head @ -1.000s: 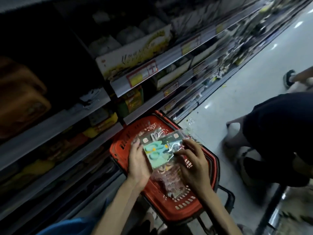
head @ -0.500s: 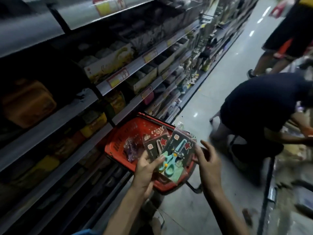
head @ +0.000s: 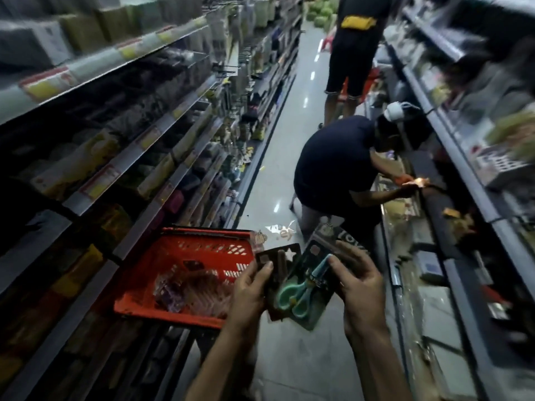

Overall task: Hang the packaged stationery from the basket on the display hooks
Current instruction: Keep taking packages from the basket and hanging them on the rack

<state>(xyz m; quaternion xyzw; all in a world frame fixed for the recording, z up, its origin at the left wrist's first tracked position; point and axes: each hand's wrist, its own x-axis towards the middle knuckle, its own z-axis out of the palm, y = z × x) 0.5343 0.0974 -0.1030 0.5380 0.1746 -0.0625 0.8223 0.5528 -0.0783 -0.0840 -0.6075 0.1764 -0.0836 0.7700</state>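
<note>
Scissor packs (head: 301, 289) lie between left hand (head: 251, 293) and right hand (head: 359, 285) (gripped).

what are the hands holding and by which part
Left hand pinches the dark pack by its left edge, thumb on front; right hand grips the scissors pack by its right edge.

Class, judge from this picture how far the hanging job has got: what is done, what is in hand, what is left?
Done: some packs are out of the red basket. In hand: the left hand holds a dark card pack, and the right hand grips the teal scissors pack. Left: these need hanging, and clear packets lie in the basket.
</note>
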